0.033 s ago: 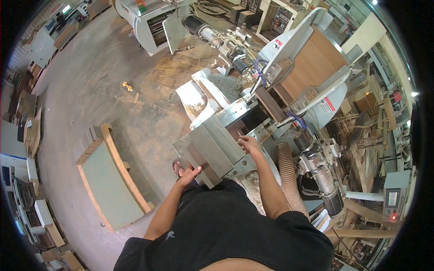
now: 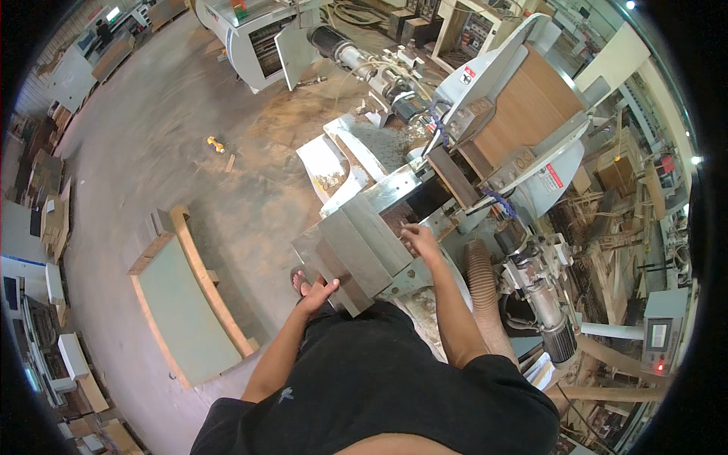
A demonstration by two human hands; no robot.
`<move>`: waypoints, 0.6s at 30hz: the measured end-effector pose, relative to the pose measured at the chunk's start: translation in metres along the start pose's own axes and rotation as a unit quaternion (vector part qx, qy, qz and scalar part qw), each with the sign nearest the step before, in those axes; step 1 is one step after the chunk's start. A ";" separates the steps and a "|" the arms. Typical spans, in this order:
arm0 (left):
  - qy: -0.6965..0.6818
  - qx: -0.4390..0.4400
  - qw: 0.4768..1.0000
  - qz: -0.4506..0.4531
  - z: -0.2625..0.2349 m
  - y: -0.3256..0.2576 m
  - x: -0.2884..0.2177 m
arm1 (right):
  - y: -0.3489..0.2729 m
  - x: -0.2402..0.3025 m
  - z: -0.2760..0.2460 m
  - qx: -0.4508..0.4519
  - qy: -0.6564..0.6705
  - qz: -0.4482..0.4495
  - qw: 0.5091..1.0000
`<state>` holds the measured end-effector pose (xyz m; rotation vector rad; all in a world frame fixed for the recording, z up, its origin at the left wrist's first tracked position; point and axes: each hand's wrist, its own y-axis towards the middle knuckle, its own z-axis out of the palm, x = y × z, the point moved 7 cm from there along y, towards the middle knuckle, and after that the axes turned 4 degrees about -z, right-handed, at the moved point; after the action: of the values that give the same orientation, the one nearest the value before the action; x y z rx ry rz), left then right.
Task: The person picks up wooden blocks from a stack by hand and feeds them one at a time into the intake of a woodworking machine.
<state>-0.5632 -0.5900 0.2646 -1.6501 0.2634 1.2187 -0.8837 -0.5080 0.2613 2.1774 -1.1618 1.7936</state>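
A stack of flat grey-brown wooden boards [image 2: 371, 239] lies in front of my body on the near end of the machine. My left hand [image 2: 317, 298] grips the near left edge of a board, thumb on top and fingers hidden beneath. By the right edge of the stack is my right hand [image 2: 421, 243], its fingers curled in. Whatever it may pinch is too small to make out. Beyond the boards, a single wooden strip [image 2: 453, 177] sits at the mouth of the machine, below a brown sloping panel [image 2: 528, 104] between white guards.
Motor units [image 2: 330, 44] flank the machine on both sides. A ribbed hose [image 2: 479, 277] runs by my right forearm. On the floor at left stands a curved-sided wooden frame with a green panel [image 2: 186, 315]. A control box [image 2: 661, 334] is at far right; wood scraps pile behind it.
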 end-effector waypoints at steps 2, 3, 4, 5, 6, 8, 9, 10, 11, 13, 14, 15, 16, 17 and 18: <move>-0.011 0.010 1.000 -0.019 0.003 -0.005 -0.006 | 0.006 0.040 -0.014 -0.071 -0.080 -0.137 0.985; -0.015 0.000 1.000 -0.021 -0.002 -0.007 0.002 | 0.003 0.084 -0.017 -0.095 -0.095 -0.191 0.973; -0.020 0.005 1.000 -0.013 -0.002 -0.002 0.008 | 0.018 0.088 -0.031 -0.118 -0.136 -0.158 0.971; -0.029 0.003 1.000 -0.009 -0.006 -0.001 0.014 | 0.020 0.116 -0.037 -0.158 -0.211 -0.156 0.952; -0.026 0.006 1.000 -0.008 -0.004 0.000 0.012 | 0.026 0.124 -0.051 -0.215 -0.293 -0.172 0.916; -0.028 -0.011 0.999 -0.013 -0.005 -0.003 0.011 | 0.041 0.134 -0.058 -0.174 -0.371 -0.084 0.908; -0.027 -0.010 1.000 -0.012 -0.003 -0.005 0.007 | 0.046 0.129 -0.063 -0.175 -0.370 -0.084 0.908; -0.038 0.004 0.999 -0.017 0.000 -0.006 0.003 | 0.057 0.114 -0.068 -0.163 -0.420 -0.033 0.892; -0.048 0.018 0.998 -0.023 0.004 -0.006 -0.001 | 0.066 0.098 -0.077 -0.150 -0.467 0.018 0.871; -0.031 0.012 0.999 -0.014 0.001 0.000 0.004 | 0.076 0.083 -0.081 -0.107 -0.468 0.063 0.875; -0.010 0.016 1.000 -0.009 0.001 0.003 0.007 | 0.076 0.079 -0.083 -0.114 -0.484 0.066 0.865; -0.023 0.029 0.998 -0.056 0.005 -0.007 -0.005 | 0.074 0.079 -0.082 -0.119 -0.490 0.031 0.863; -0.028 0.026 0.998 -0.057 0.004 -0.010 -0.009 | 0.068 0.087 -0.084 -0.128 -0.495 -0.004 0.859; -0.011 0.014 0.999 -0.048 0.002 -0.012 -0.014 | 0.066 0.089 -0.082 -0.136 -0.500 -0.044 0.854; 0.006 0.003 0.999 -0.039 0.002 -0.014 -0.015 | 0.057 0.096 -0.079 -0.133 -0.503 -0.045 0.853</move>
<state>-0.5619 -0.5877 0.2847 -1.6471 0.2071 1.1483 -0.9791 -0.5546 0.3472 2.9327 -1.2597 0.2867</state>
